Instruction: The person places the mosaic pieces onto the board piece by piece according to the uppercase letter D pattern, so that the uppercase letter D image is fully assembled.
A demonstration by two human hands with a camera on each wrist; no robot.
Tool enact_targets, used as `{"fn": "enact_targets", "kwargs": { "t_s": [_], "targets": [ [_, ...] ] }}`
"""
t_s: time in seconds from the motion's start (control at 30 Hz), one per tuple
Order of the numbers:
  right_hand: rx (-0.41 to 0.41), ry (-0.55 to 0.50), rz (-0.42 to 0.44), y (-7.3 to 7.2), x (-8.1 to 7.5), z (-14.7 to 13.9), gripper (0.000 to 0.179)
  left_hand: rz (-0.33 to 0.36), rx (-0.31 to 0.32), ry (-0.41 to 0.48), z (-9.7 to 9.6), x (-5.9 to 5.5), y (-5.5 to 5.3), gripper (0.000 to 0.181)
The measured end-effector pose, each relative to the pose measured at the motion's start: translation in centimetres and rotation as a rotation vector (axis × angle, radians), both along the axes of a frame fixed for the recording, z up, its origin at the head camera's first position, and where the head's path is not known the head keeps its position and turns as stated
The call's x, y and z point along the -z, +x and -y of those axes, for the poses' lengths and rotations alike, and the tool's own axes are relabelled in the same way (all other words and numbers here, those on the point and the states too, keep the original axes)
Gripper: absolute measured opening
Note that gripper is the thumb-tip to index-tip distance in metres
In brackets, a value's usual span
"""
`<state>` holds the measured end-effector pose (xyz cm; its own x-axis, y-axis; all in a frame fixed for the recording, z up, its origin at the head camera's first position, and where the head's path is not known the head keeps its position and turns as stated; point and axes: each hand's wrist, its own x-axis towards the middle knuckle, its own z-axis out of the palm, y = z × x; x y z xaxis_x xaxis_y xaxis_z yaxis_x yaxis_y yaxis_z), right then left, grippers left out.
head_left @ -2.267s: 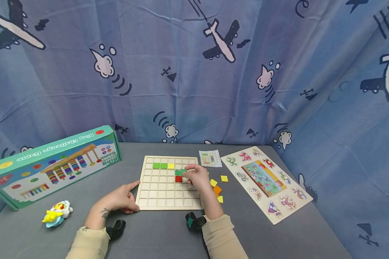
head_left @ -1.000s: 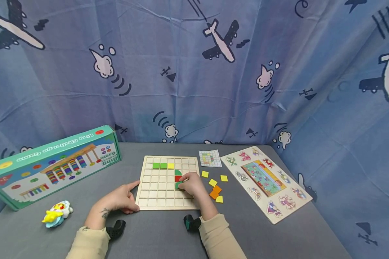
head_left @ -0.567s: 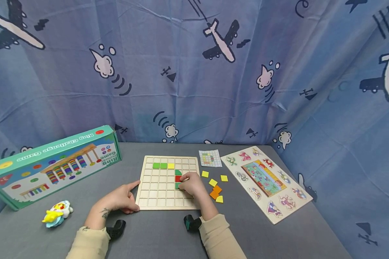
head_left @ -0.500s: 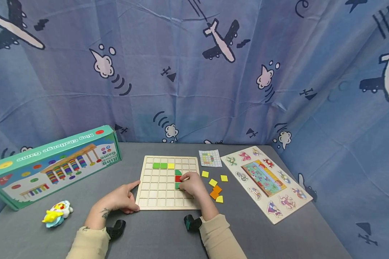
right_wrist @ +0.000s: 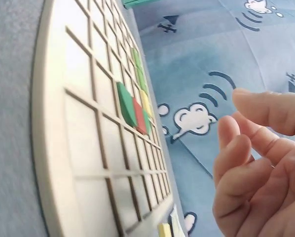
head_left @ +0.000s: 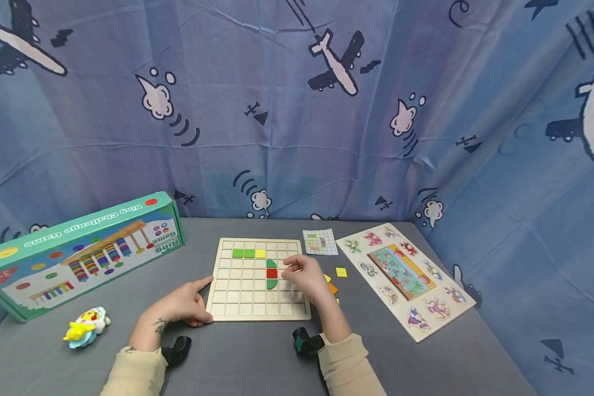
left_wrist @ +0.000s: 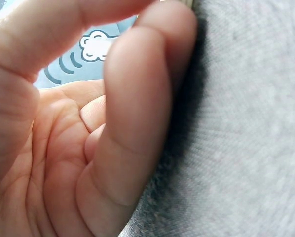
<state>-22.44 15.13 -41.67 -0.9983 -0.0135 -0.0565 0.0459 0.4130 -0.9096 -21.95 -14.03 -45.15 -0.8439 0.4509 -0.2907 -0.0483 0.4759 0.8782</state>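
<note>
A wooden grid board (head_left: pixel 237 308) lies on the table. My left hand (head_left: pixel 183 305) rests at its left side, index fingertip and thumb touching the edge. Above the board's right part is my right hand (head_left: pixel 304 275), holding nothing, thumb and index fingertips apart in the right wrist view. Just left of it, a red square tile (head_left: pixel 271 273) sits between two green rounded tiles, the upper (head_left: pixel 271 263) and the lower (head_left: pixel 271 284). Two green square tiles (head_left: pixel 238 253) and a yellow square tile (head_left: pixel 260 253) lie in a higher row.
Right of the board lie loose yellow tiles (head_left: pixel 341 272) and an orange tile (head_left: pixel 333 288), partly hidden by my right arm. Behind them are a pattern card (head_left: pixel 320 242) and a picture puzzle board (head_left: pixel 416 324). A game box (head_left: pixel 104 247) and a small toy (head_left: pixel 86 328) stand left.
My right hand set a green rounded tile below the red one, let go, and has lifted away to the right. The left hand has stayed in place.
</note>
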Motion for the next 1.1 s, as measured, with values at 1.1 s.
{"fn": "enact_targets", "kwargs": {
  "t_s": [1.1],
  "targets": [
    [-0.295,0.005,0.079,2.1,-0.3,-12.5,0.043,-0.001,0.005,-0.036,-0.2,-0.3,0.2,0.102]
  ]
}}
